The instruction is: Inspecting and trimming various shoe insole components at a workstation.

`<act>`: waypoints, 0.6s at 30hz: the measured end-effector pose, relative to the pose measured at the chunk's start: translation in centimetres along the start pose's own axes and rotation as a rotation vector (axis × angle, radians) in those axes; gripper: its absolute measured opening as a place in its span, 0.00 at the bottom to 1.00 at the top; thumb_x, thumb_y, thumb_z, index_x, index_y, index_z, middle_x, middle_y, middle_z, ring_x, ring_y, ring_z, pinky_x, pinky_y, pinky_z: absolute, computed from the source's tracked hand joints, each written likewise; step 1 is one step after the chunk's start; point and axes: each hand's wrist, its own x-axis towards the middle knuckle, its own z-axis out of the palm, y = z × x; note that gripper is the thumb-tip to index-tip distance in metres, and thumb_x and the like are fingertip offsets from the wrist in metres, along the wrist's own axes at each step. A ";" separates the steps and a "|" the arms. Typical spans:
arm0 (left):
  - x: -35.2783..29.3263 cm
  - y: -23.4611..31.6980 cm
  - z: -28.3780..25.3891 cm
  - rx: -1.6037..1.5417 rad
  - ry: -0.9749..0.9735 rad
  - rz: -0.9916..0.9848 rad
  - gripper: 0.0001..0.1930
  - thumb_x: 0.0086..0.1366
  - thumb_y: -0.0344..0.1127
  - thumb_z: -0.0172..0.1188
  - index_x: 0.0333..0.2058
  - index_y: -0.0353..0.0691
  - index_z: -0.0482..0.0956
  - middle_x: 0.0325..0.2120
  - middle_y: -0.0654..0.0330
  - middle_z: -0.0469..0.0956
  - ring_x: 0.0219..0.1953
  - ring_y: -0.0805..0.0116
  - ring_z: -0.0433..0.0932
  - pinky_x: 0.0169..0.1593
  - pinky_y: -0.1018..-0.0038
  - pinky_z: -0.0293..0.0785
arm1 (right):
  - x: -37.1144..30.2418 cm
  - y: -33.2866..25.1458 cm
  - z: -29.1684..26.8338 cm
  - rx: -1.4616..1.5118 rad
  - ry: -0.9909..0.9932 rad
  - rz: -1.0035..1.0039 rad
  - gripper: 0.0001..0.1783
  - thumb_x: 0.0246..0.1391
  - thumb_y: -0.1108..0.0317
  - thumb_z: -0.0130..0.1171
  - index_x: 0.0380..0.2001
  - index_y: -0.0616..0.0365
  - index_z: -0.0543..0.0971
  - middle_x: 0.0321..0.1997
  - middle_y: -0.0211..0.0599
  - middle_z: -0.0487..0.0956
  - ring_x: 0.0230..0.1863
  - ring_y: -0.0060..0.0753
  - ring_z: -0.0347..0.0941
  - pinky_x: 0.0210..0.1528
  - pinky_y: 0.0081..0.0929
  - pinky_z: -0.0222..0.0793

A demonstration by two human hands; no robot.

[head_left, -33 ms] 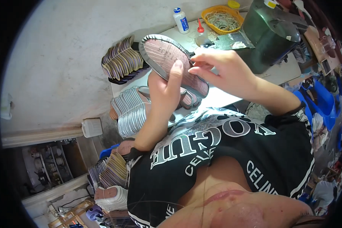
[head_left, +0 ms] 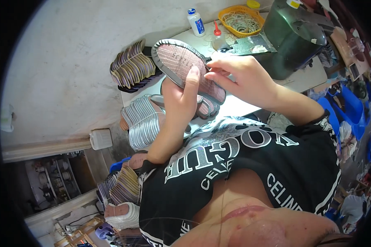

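Note:
My left hand (head_left: 180, 96) is closed on a shoe insole (head_left: 177, 57) with a pinkish underside and a grey rim gathered in pleats round its broad end. The thumb presses flat on the pink face, while the fingers behind are hidden. At the insole's right edge, my right hand (head_left: 245, 76) pinches with thumb and forefinger; whatever lies between the fingertips is too small to make out. Another pink-faced, grey-rimmed insole (head_left: 206, 108) shows below, partly covered by the held one.
A tied bundle of silvery insoles (head_left: 142, 121) and a stack of tan-edged ones (head_left: 132, 66) lie at the table's left. Behind stand a white bottle (head_left: 196, 22), a red-tipped glue bottle (head_left: 219, 37), a yellow basket (head_left: 239, 20) of cords and a dark green machine (head_left: 294, 39).
The held insole has turned very slightly in my left hand. Both hands keep nearly the same place.

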 end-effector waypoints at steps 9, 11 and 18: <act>-1.0 -1.9 1.6 0.138 -0.121 -0.041 0.12 0.62 0.37 0.57 0.29 0.31 0.78 0.17 0.55 0.76 0.20 0.65 0.76 0.28 0.71 0.70 | -0.6 1.0 0.1 -0.130 -0.143 0.197 0.09 0.54 0.68 0.51 0.26 0.62 0.75 0.24 0.45 0.76 0.28 0.47 0.75 0.33 0.38 0.70; -1.3 -1.4 2.8 0.117 -0.108 0.003 0.12 0.62 0.37 0.57 0.29 0.31 0.78 0.17 0.55 0.76 0.20 0.64 0.76 0.27 0.71 0.70 | -1.2 0.6 -0.8 -0.216 -0.159 0.212 0.07 0.51 0.70 0.53 0.25 0.62 0.75 0.24 0.45 0.76 0.29 0.46 0.75 0.34 0.37 0.70; -1.5 -0.1 2.8 0.180 -0.190 0.053 0.11 0.62 0.36 0.56 0.30 0.31 0.77 0.18 0.53 0.77 0.21 0.59 0.78 0.28 0.69 0.71 | -1.8 0.8 -1.2 -0.210 -0.233 0.164 0.05 0.42 0.72 0.55 0.23 0.63 0.75 0.24 0.44 0.76 0.31 0.46 0.75 0.37 0.38 0.70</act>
